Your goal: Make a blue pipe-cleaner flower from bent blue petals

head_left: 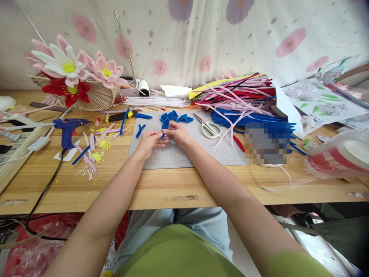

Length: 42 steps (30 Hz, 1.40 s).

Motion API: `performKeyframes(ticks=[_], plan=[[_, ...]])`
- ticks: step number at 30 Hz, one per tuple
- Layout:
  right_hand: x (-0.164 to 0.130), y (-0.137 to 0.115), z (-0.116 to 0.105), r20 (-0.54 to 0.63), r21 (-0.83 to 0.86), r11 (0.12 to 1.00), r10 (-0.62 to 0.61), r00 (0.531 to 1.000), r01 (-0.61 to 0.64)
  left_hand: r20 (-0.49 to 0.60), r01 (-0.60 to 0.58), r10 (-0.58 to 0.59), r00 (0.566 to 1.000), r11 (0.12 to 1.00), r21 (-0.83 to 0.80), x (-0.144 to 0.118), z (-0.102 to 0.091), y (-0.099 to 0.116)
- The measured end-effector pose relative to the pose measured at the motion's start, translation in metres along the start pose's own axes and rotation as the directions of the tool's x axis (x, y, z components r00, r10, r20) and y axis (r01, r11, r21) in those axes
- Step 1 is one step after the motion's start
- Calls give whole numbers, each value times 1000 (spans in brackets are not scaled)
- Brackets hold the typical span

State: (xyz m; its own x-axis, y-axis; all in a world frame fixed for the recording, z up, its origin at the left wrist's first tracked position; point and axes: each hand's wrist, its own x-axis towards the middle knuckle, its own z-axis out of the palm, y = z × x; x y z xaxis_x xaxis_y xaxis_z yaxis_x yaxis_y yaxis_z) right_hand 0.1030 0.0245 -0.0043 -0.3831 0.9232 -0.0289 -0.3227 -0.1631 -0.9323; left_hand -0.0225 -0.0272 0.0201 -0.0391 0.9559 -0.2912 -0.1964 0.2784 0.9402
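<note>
Above the grey cutting mat (173, 157), both my hands meet at a blue pipe-cleaner petal (165, 124) that stands upright. My left hand (151, 141) pinches its lower end between thumb and fingers. From the other side, the thumb and fingertips of my right hand (178, 134) close on the same base. Just behind lie more blue pipe-cleaner petals (185, 119), several of them close together. Short blue pipe-cleaner pieces (140, 130) rest on the mat to the left. Scissors with pale handles (211, 130) lie to the right of my hands.
Left stands a blue glue gun (67, 132) among pink and yellow scraps (98, 148). Pipe-cleaner flowers (69, 68) and a yellow-black utility knife (120, 116) are farther back. Blue pipe cleaners (239, 118) and pink ones (230, 98) pile up right, near a plastic-wrapped cup (340, 154).
</note>
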Motion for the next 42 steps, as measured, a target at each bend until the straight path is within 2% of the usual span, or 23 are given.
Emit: performKeyframes(ticks=[3,6,11,14,16,17,19,20,21,22,24,25,27,29,32,37,42], plan=[[0,-1,1,8,82,996,18,1000,-18,44,44,-40,998,996,-84,-1,0,2],[-2,-3,2,44,142,990,13,999,-20,104,140,-120,987,966,-215,-1,0,4],[-3,-5,6,64,256,966,9,998,-25,185,370,-321,929,792,-485,-2,3,6],[-2,-5,6,54,263,964,14,998,-28,230,425,-358,905,735,-528,-2,3,6],[-1,-4,4,21,201,980,-8,1000,4,201,390,-335,921,795,-464,-1,4,5],[0,-4,3,-7,153,988,-32,999,33,153,330,-293,944,854,-402,0,4,4],[2,-2,1,-79,47,993,-102,992,106,-17,99,-104,994,973,-208,0,5,0],[3,-1,1,-115,-3,991,-136,984,137,-109,-49,41,993,997,-68,0,5,-2],[4,0,1,-148,-44,986,-164,975,160,-176,-187,202,963,978,97,0,5,-4],[5,1,1,-173,-76,982,-184,967,173,-204,-292,351,914,917,270,-1,5,-5],[6,4,2,-195,-104,978,-197,961,180,-145,-378,538,831,736,562,-3,5,-8],[6,5,3,-195,-104,978,-197,961,179,-101,-375,572,814,650,661,-4,5,-9],[5,6,5,-191,-94,980,-192,963,177,-56,-341,588,807,542,768,-5,5,-10],[4,7,7,-185,-88,982,-180,966,166,-61,-312,585,809,515,798,-4,4,-10],[1,7,11,-173,-84,986,-159,972,146,-91,-300,579,810,544,784,-2,3,-9],[0,7,14,-172,-71,990,-135,976,125,-182,-263,517,836,670,695,1,1,-7],[2,7,12,-155,-85,988,-140,978,128,-181,-220,456,871,693,686,7,-1,-10]])
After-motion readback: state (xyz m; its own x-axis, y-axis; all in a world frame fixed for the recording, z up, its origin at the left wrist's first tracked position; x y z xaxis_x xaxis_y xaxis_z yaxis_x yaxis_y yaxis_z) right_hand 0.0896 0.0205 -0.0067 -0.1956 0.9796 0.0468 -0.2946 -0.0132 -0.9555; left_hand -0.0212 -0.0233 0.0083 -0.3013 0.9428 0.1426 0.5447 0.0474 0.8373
